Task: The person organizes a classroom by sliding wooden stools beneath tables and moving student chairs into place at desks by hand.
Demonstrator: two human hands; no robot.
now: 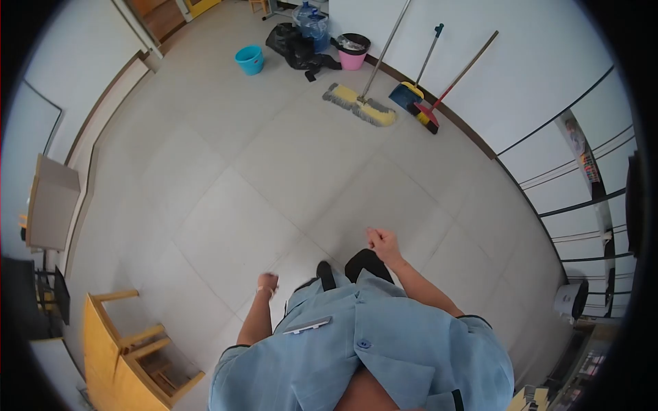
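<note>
My left hand hangs low beside my body, its fingers curled and slightly blurred, with a band at the wrist. My right hand is in front of my right leg, fingers curled in, and nothing shows in it. Both hands are over the grey tiled floor, touching no object. Farther ahead, a yellow and grey mop leans against the wall. Right of it stand a blue dustpan and a broom with a red head.
A turquoise bucket, a black bag, water bottles and a pink bin are at the far end. Yellow wooden furniture stands at lower left, a beige box at left, and cabinets line the right.
</note>
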